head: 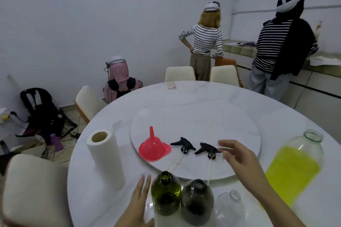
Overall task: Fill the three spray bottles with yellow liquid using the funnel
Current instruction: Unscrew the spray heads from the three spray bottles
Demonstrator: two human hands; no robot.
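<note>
Red funnel point(154, 148) sits mouth-down at centre frame on the turntable point(230, 125), spout pointing straight up, long axis vertical. Two black spray heads point(183, 145) lie just right of it, nozzles pointing left, dip tubes trailing toward lower frame. Three uncapped bottles point(197, 202) stand upright at bottom centre of the worktop point(110, 199); yellow-liquid jar point(295, 169) at right. Left hand point(137, 206) flat, fingers straight, holding nothing; right hand point(238, 155) loosely spread near the second head, holding nothing.
</note>
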